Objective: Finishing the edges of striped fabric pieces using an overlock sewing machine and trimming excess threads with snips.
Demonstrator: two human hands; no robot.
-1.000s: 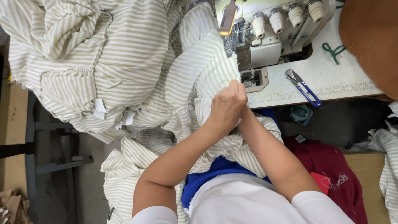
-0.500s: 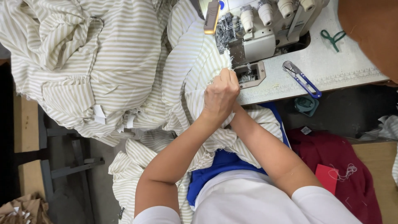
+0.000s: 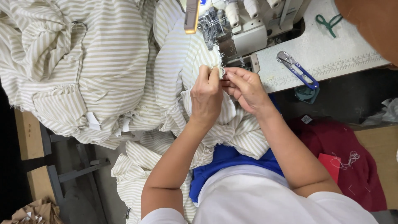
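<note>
Both hands are meeting just below the sewing machine (image 3: 244, 31), pinching the same frayed edge of striped cloth (image 3: 182, 62). The left hand (image 3: 206, 96) is closing its fingertips narrowly on the cloth edge, knuckles facing the camera. The right hand (image 3: 245, 88), at three o'clock from the left and touching it at the fingertips, is gripping the same edge between thumb and forefinger. The pinched spot is lying just at six o'clock from the machine's needle plate, near the front edge of the desk (image 3: 331, 58).

The cloth, cream with tan stripes, is running up from the person's lap past the hands toward twelve o'clock, beside the machine. At nine o'clock from the hands, a big heap of the same striped fabric (image 3: 83, 66) is piling up on a stand.

On the desk, at three o'clock from the right hand and well apart from it, blue-handled thread snips (image 3: 299, 71) are lying flat. A green loop of cord (image 3: 328, 23) is resting near one o'clock. At five o'clock, below the desk, a dark red cloth (image 3: 344, 161) is lying on the floor.
</note>
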